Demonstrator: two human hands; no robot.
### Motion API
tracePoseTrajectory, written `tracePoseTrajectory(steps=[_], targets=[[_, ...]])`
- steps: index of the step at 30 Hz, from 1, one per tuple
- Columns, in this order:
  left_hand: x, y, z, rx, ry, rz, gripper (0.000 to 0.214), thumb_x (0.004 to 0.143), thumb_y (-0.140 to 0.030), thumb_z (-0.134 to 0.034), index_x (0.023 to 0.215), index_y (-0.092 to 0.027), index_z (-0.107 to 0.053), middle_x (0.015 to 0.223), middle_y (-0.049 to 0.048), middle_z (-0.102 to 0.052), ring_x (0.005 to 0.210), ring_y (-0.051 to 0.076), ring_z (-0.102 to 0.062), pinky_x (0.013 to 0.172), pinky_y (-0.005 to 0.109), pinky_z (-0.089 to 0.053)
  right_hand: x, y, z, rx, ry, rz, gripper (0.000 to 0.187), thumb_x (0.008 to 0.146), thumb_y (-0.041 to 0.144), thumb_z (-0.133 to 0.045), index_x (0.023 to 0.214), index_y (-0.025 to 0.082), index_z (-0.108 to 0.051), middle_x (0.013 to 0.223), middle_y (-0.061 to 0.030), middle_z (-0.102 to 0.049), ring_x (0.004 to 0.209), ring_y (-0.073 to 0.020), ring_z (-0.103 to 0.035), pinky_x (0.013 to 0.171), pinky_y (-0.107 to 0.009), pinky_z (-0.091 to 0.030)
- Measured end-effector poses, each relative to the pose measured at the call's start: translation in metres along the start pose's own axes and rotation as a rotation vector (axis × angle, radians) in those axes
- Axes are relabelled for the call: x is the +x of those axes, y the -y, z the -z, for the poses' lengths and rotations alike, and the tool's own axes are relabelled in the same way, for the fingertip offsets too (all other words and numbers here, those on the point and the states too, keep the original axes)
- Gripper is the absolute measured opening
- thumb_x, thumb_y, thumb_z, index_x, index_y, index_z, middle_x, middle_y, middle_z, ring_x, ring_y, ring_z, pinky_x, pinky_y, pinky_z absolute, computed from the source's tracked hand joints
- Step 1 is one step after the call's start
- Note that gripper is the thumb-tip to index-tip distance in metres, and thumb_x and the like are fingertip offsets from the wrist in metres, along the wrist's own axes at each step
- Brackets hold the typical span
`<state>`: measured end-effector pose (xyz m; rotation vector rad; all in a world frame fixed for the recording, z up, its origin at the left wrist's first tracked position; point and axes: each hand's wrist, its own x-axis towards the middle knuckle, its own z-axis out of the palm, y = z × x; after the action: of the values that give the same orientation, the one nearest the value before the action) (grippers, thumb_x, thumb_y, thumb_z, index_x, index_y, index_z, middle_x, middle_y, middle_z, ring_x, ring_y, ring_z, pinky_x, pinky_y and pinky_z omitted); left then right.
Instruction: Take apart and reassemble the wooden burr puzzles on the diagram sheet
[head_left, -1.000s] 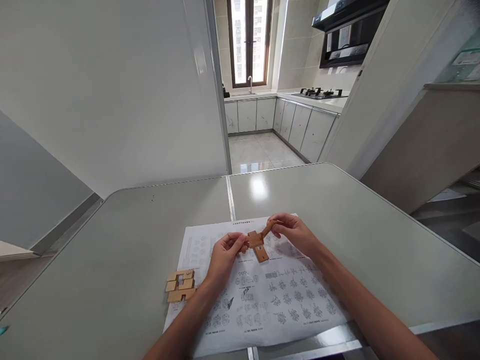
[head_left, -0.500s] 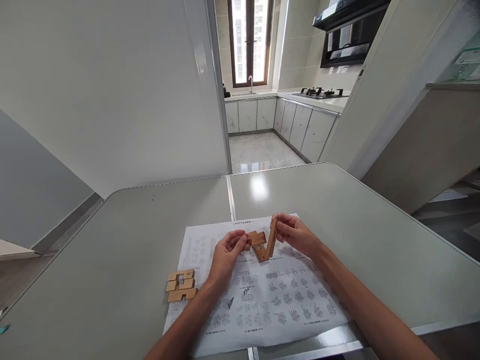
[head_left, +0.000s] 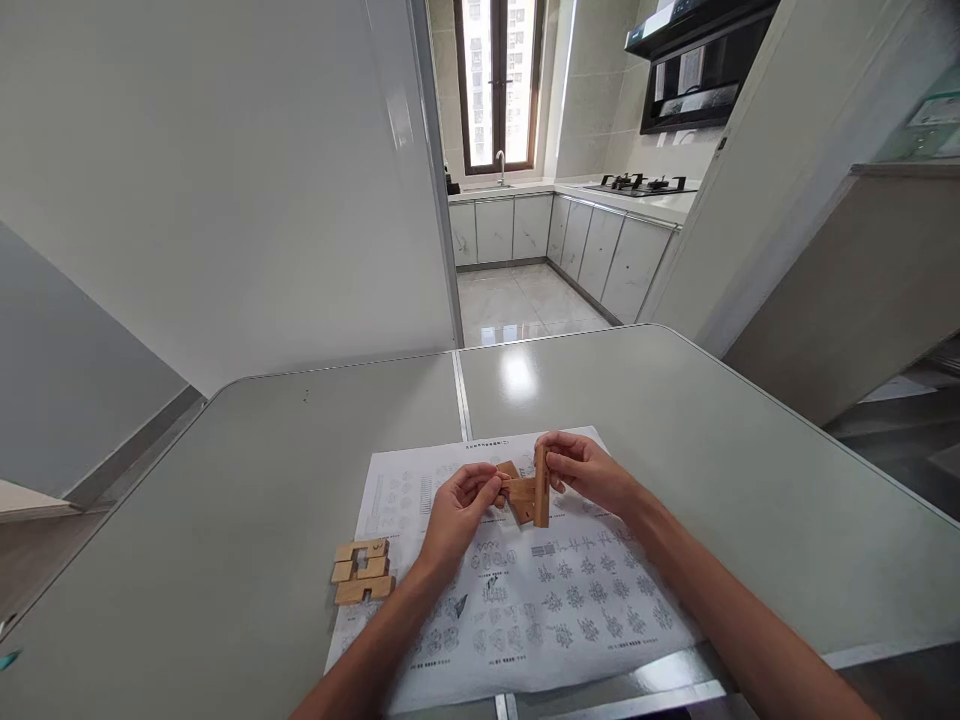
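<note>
My left hand [head_left: 466, 508] is closed on the end of a short wooden puzzle piece [head_left: 521, 490], held flat above the paper. Between thumb and fingers, my right hand [head_left: 581, 468] grips another wooden puzzle piece [head_left: 541, 488], which stands nearly upright. The two pieces meet, or nearly so, at the upright one's left side. Behind them a third wooden piece [head_left: 509, 468] shows slanted; whether it is held or lies on the paper I cannot tell. Left of my left forearm, several notched wooden pieces [head_left: 363, 572] lie side by side at the paper's left edge.
A large printed sheet [head_left: 517, 600] with rows of small assembly drawings lies under my hands. It rests on a grey-green table [head_left: 247, 520] with a metal seam [head_left: 461, 395]. Beyond stand a white wall panel [head_left: 225, 180] and a kitchen with a stove [head_left: 645, 186].
The piece in my right hand has turned from slanted to nearly upright and shifted slightly left. The left hand's piece has dropped a little and now meets or nearly meets it.
</note>
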<state>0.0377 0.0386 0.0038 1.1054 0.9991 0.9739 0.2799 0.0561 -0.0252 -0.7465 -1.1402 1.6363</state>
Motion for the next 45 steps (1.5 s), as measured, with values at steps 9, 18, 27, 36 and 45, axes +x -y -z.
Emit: tracePoseTrajectory(steps=[9, 18, 27, 36, 45], targets=[[0.001, 0.001, 0.001, -0.003, 0.003, -0.008, 0.045, 0.078, -0.050, -0.089, 0.102, -0.016, -0.072, 0.109, 0.0117, -0.080, 0.094, 0.023, -0.074, 0.089, 0.035, -0.057, -0.001, 0.002, -0.005, -0.061, 0.041, -0.027, 0.029, 0.087, 0.042, -0.086, 0.102, 0.020, -0.074, 0.077, 0.0016, -0.063, 0.060, -0.0119, -0.055, 0.061, -0.028, -0.047], [0.000, 0.001, 0.002, -0.003, 0.007, -0.036, 0.041, 0.079, -0.048, -0.089, 0.099, -0.016, -0.071, 0.108, 0.0110, -0.079, 0.091, 0.021, -0.072, 0.087, 0.033, -0.057, -0.001, 0.004, -0.004, -0.120, 0.027, -0.019, 0.027, 0.090, 0.042, -0.082, 0.102, 0.020, -0.073, 0.079, 0.0017, -0.063, 0.063, -0.0116, -0.055, 0.064, -0.029, -0.047], [0.001, 0.002, 0.002, 0.003, 0.008, -0.042, 0.041, 0.079, -0.050, -0.088, 0.098, -0.017, -0.071, 0.107, 0.0110, -0.080, 0.098, 0.023, -0.073, 0.087, 0.034, -0.057, -0.002, 0.010, -0.009, -0.164, 0.018, -0.018, 0.027, 0.090, 0.043, -0.081, 0.100, 0.020, -0.071, 0.078, 0.0025, -0.061, 0.063, -0.0118, -0.054, 0.066, -0.029, -0.048], [0.001, 0.002, 0.003, 0.027, 0.026, -0.044, 0.040, 0.080, -0.052, -0.087, 0.092, -0.018, -0.069, 0.106, 0.0104, -0.081, 0.098, 0.023, -0.073, 0.087, 0.033, -0.056, -0.003, 0.013, -0.011, -0.208, 0.010, -0.038, 0.031, 0.089, 0.046, -0.081, 0.099, 0.020, -0.070, 0.077, 0.0016, -0.062, 0.063, -0.0126, -0.054, 0.067, -0.031, -0.050], [0.000, 0.001, 0.001, 0.052, 0.052, -0.049, 0.039, 0.080, -0.052, -0.087, 0.092, -0.018, -0.070, 0.102, 0.0094, -0.080, 0.093, 0.021, -0.073, 0.085, 0.032, -0.056, -0.001, 0.008, -0.010, -0.206, 0.069, -0.074, 0.032, 0.087, 0.046, -0.083, 0.099, 0.019, -0.070, 0.081, 0.0002, -0.067, 0.064, -0.0123, -0.058, 0.067, -0.029, -0.051]])
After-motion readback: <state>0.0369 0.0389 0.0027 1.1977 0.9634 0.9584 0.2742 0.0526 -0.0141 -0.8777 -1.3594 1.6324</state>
